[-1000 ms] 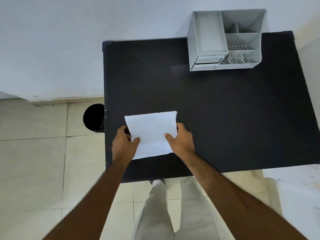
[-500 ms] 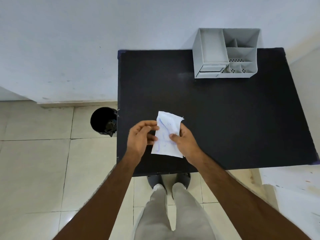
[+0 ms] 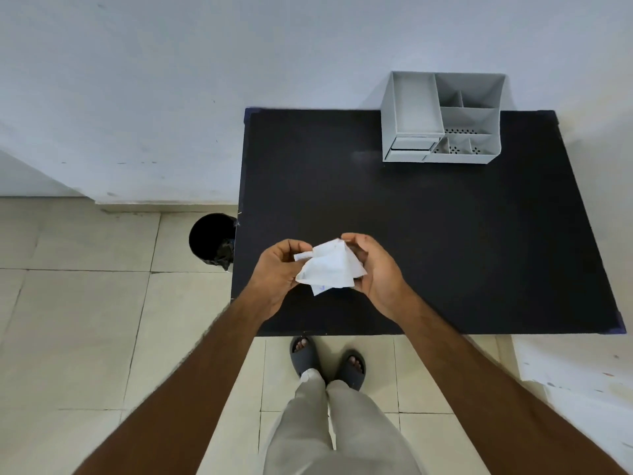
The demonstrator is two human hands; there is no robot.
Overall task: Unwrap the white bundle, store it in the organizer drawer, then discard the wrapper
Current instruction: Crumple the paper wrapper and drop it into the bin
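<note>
A crumpled white paper wrapper (image 3: 329,269) with faint blue marks is held between both hands above the near left part of the black table (image 3: 445,234). My left hand (image 3: 277,272) pinches its left side. My right hand (image 3: 373,269) cups its right side and top corner. The grey organizer (image 3: 442,118) stands at the table's far edge against the wall; its small drawer (image 3: 411,149) at the lower left front looks pushed in. Whether anything is inside the paper I cannot tell.
A black waste bin (image 3: 212,240) with a dark liner stands on the tiled floor just left of the table. My feet in dark sandals (image 3: 329,363) are at the table's near edge. A white surface (image 3: 575,365) lies at the right.
The flat white sheet was lifted off the table and folded, then crumpled between both hands. The camera view pulled back and shifted right.
</note>
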